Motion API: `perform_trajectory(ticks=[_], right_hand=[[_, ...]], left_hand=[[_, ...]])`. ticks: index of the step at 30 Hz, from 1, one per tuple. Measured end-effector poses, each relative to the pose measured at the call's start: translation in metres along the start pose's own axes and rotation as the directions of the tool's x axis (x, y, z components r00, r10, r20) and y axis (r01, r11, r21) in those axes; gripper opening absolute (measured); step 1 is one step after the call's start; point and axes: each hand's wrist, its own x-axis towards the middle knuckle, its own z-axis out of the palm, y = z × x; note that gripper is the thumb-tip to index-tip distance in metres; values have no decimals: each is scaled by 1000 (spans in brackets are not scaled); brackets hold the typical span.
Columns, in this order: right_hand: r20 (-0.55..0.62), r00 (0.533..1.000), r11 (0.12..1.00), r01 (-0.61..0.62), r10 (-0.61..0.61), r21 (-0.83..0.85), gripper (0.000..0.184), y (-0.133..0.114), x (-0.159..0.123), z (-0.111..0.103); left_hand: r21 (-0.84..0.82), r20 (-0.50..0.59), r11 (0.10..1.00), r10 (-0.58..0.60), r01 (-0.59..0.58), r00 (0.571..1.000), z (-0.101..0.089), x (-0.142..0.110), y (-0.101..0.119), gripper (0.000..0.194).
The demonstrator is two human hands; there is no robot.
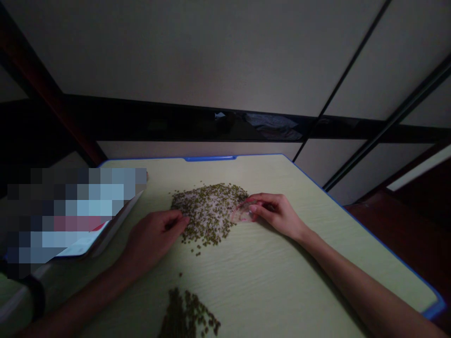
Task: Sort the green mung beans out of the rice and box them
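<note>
A spread pile of green beans mixed with white rice-like grains (207, 206) lies on the pale tabletop (268, 277). My right hand (276, 213) is at the pile's right side, thumb and fingers closed on a clear protractor with red markings (243, 212). The protractor's curved edge reaches over the grains. At the left edge of the pile is my left hand (155, 234), its thumb and forefinger pressed together; whether a bean is between them cannot be made out. Nearer to me sits a second heap of green beans (192, 314), partly cut off by the frame.
A lit screen device (77, 246), largely blurred out, leans at the table's left side. A dark curved band (37, 293) shows below it. Blue trim with a raised strip (210, 158) edges the table's far side, and pale cabinet panels (197, 61) stand close behind.
</note>
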Motion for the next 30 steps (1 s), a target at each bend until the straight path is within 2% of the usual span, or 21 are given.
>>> perform_trajectory(ticks=[15,21,30], right_hand=[[9,1000,999,27,-26,-33,28,-2,-1,0],[10,1000,1000,-4,4,-4,28,-3,-1,0],[44,999,1000,30,-30,2,28,-3,-2,0]], left_hand=[[11,-6,1000,8,-8,1000,0,-1,-2,36],[10,-10,1000,12,-12,1000,1,-2,-1,36],[9,9,1000,-2,2,1000,0,-1,-1,36]])
